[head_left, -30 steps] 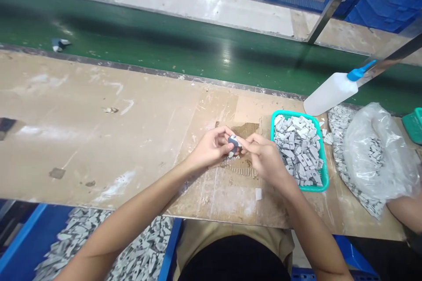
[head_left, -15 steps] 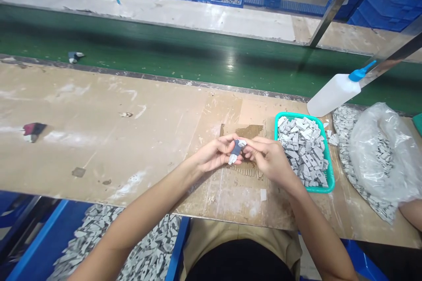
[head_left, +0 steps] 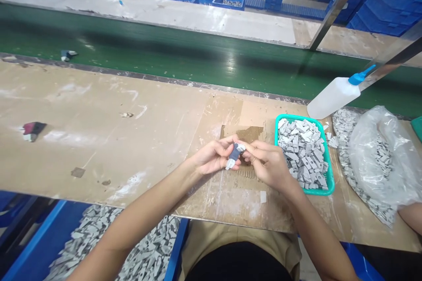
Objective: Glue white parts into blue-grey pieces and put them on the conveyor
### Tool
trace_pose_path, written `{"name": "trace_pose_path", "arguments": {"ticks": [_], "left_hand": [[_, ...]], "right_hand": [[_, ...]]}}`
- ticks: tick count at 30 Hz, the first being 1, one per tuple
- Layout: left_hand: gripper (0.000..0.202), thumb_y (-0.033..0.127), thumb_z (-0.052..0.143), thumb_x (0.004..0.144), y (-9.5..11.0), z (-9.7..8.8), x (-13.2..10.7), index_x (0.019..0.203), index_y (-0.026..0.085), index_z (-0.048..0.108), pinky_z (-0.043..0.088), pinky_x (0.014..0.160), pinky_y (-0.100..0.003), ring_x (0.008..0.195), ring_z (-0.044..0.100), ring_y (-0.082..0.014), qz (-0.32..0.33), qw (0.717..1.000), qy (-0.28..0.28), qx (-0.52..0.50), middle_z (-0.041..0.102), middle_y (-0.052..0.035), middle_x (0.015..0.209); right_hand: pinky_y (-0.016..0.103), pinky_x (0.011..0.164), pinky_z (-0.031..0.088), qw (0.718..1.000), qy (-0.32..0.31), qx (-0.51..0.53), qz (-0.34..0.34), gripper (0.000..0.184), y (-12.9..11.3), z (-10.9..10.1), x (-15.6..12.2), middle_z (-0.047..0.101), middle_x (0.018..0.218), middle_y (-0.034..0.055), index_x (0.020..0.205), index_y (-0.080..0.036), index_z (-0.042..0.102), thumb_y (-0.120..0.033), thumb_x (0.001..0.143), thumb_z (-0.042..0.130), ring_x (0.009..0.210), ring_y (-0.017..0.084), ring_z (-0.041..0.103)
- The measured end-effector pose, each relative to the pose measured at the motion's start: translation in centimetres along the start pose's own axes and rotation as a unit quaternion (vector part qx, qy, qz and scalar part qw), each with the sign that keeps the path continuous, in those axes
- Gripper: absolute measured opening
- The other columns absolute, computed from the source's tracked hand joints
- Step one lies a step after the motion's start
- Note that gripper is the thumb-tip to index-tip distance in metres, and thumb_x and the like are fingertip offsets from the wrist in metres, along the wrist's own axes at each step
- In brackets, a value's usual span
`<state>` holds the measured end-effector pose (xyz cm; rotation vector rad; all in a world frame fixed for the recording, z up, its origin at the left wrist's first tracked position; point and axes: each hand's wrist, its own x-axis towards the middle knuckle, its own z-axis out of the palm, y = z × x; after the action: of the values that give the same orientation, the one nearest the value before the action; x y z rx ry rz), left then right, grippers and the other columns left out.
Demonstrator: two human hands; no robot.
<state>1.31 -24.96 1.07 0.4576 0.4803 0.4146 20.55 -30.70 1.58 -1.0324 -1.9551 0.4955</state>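
A small dark blue and white plastic piece (head_left: 235, 153) is held over the table in front of me. Around its left side, the fingers and thumb of my left hand (head_left: 216, 154) are closed. My right hand (head_left: 268, 160) pinches at the white part on the upper right end of the piece; its fingertips partly cover that end. Beneath both hands lies a worn cardboard patch (head_left: 252, 134). Just right of my right hand stands a green basket (head_left: 276, 129) heaped with small grey and white plastic pieces (head_left: 303, 149).
A white squeeze bottle (head_left: 332, 96) leans behind the basket. To the right lies a clear plastic bag (head_left: 365, 140) of grey pieces, near another person's arm (head_left: 412, 217). A green conveyor belt (head_left: 165, 50) runs behind the table. A blue bin (head_left: 57, 232) of pieces sits below left.
The blue and white piece has tilted slightly between my fingers, and my right hand has shifted a little. On the belt, another blue and white piece has moved left.
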Motion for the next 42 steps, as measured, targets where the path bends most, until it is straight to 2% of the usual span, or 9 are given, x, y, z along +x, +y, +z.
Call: {"name": "trace_pose_path", "arguments": {"ticks": [5,9,14,18,24,27,32,39,42], "left_hand": [[0.012,0.006,0.06,0.082,0.6,0.0,-0.2,0.091,0.011,0.056,0.059,0.054,-0.02,0.06,0.07,-0.0164,-0.011,0.999,-0.008,-0.035,0.067,-0.0093,0.079],[0.017,0.008,0.06,0.083,0.8,-0.2,-0.1,0.099,0.008,0.061,0.058,0.053,-0.018,0.059,0.07,-0.0167,-0.032,0.998,-0.003,-0.061,0.067,-0.0109,0.077],[0.018,0.008,0.059,0.083,0.9,-0.5,0.1,0.1,0.007,0.064,0.058,0.05,-0.02,0.056,0.068,-0.0155,-0.035,0.996,0.016,-0.082,0.067,-0.0098,0.076],[0.016,0.009,0.064,0.081,0.9,-0.1,0.1,0.096,0.006,0.066,0.057,0.049,-0.019,0.054,0.066,-0.0143,-0.018,0.998,-0.007,-0.062,0.065,-0.0075,0.071],[0.039,0.024,0.078,0.08,0.3,0.6,0.3,0.115,0.014,0.065,0.061,0.078,-0.028,0.083,0.074,-0.0207,0.11,0.978,0.105,0.14,0.074,-0.0095,0.09],[0.05,0.033,0.082,0.077,-0.2,0.6,0.6,0.121,0.015,0.064,0.058,0.074,-0.026,0.086,0.073,-0.0207,0.166,0.952,0.136,0.218,0.075,-0.0105,0.094],[0.045,0.022,0.086,0.068,-0.6,1.1,1.0,0.109,0.015,0.068,0.058,0.08,-0.028,0.1,0.072,-0.024,0.302,0.904,0.167,0.253,0.075,-0.0091,0.095],[0.038,0.018,0.082,0.069,-0.9,1.1,1.2,0.105,0.014,0.069,0.059,0.068,-0.025,0.099,0.073,-0.0254,0.331,0.897,0.129,0.263,0.077,-0.0127,0.097],[0.03,0.017,0.082,0.07,-0.9,1.0,1.1,0.099,0.016,0.073,0.059,0.071,-0.025,0.09,0.074,-0.0212,0.371,0.871,0.137,0.292,0.077,-0.0098,0.095]], "right_hand": [[0.022,0.06,0.049,0.999,0.002,-0.038,0.004,0.037,0.0,0.0,-0.1,0.065,0.078,0.0015,0.133,-0.022,0.064,-0.019,0.1,0.048,0.064,0.012,0.059],[0.024,0.062,0.049,0.992,0.089,-0.088,0.016,0.036,-0.3,-1.5,0.1,0.065,0.077,0.0019,0.131,-0.021,0.066,-0.017,0.098,0.05,0.064,0.012,0.057],[0.027,0.057,0.047,0.954,0.235,-0.132,0.131,0.028,0.7,-4.5,0.0,0.066,0.073,0.002,0.115,-0.022,0.075,-0.025,0.094,0.056,0.061,0.014,0.056],[0.031,0.063,0.048,0.926,0.272,-0.137,0.225,0.032,2.2,-5.6,-0.3,0.07,0.08,0.0049,0.113,-0.019,0.076,-0.031,0.091,0.056,0.061,0.016,0.057],[0.033,0.069,0.044,0.889,0.186,-0.183,0.376,0.035,2.1,-6.7,-0.5,0.068,0.082,0.0051,0.102,-0.016,0.075,-0.031,0.081,0.052,0.061,0.017,0.051],[0.03,0.07,0.042,0.898,0.072,-0.179,0.395,0.025,1.3,-7.5,-0.9,0.063,0.079,0.0027,0.091,-0.019,0.074,-0.027,0.077,0.053,0.069,0.019,0.056],[0.029,0.074,0.038,0.877,-0.077,-0.233,0.413,0.022,0.4,-6.9,-1.4,0.062,0.091,0.0037,0.096,-0.025,0.075,-0.019,0.079,0.062,0.084,0.021,0.06],[0.028,0.071,0.036,0.848,-0.105,-0.3,0.424,0.044,0.4,-6.1,-1.0,0.065,0.095,0.0054,0.125,-0.023,0.067,-0.011,0.083,0.06,0.087,0.022,0.061],[0.028,0.07,0.036,0.847,-0.109,-0.288,0.434,0.046,0.4,-6.9,-1.2,0.065,0.092,0.0036,0.127,-0.024,0.064,-0.014,0.082,0.064,0.086,0.021,0.061]]}}
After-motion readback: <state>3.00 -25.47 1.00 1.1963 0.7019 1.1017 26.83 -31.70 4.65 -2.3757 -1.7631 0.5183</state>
